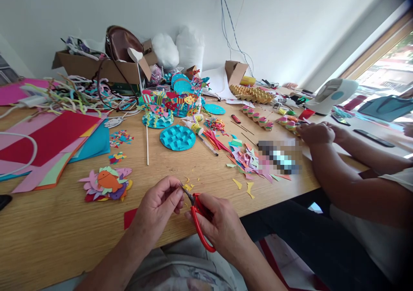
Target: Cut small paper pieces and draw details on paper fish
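In my right hand (222, 222) is a pair of scissors (200, 230) with red handles, its blades pointing up and left. The blade tips reach the fingertips of my left hand (164, 198), which are pinched together. Whatever they hold is too small or hidden to make out. Tiny yellow paper scraps (190, 185) lie on the table just beyond the blades. A red paper piece (129, 218) shows partly from under my left wrist. Left of my hands is a pile of cut paper fish (108, 182), an orange one on top.
Coloured paper sheets (58, 138) cover the table's left side. Ahead stand a blue textured disc (177, 137) and fish decorations (171, 103). Mixed paper offcuts (245, 157) lie to the right. Another person's hands (316, 134) work at the far right, near a white machine (335, 94).
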`<control>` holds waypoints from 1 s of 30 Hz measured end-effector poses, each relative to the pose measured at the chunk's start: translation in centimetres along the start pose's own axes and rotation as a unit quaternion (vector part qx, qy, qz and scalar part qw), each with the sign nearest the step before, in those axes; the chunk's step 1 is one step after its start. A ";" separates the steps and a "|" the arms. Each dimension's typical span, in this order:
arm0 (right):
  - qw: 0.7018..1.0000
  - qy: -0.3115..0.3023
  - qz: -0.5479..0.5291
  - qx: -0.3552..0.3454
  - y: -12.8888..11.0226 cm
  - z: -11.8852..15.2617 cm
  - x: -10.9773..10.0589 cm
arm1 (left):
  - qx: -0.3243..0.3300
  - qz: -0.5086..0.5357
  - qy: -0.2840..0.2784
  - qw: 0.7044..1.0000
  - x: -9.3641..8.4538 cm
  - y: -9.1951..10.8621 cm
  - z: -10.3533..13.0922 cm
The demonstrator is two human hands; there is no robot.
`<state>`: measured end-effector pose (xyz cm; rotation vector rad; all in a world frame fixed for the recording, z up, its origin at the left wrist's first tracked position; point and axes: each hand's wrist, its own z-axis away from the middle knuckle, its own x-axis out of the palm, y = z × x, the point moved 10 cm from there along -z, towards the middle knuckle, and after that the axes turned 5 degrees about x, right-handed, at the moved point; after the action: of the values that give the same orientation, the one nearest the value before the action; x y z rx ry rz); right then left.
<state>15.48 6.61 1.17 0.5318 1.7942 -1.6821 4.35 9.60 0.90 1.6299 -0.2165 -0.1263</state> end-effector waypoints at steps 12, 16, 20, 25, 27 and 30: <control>1.000 -0.011 0.005 0.020 0.6 0.3 0.0 | -0.003 -0.001 0.032 0.999 -0.6 0.0 0.1; 1.000 -0.007 0.003 0.010 0.6 0.2 0.0 | -0.008 -0.003 0.043 0.999 -0.8 -0.2 0.1; 1.000 -0.007 0.000 0.015 0.7 0.1 0.0 | -0.012 0.014 0.054 0.998 -0.9 -0.4 0.2; 1.000 -0.010 -0.004 0.016 0.8 0.0 0.2 | -0.015 0.020 0.026 0.999 -0.4 -0.7 0.1; 1.000 -0.012 -0.003 0.016 0.8 0.0 0.2 | -0.014 0.012 0.022 1.000 -0.4 -0.7 0.1; 1.000 -0.015 0.000 0.020 0.8 0.1 0.3 | -0.015 0.012 0.032 0.999 -0.7 -0.7 0.1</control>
<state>15.81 6.58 0.41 0.5215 1.7436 -1.7192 3.69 9.70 0.12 1.5981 -0.1831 -0.0585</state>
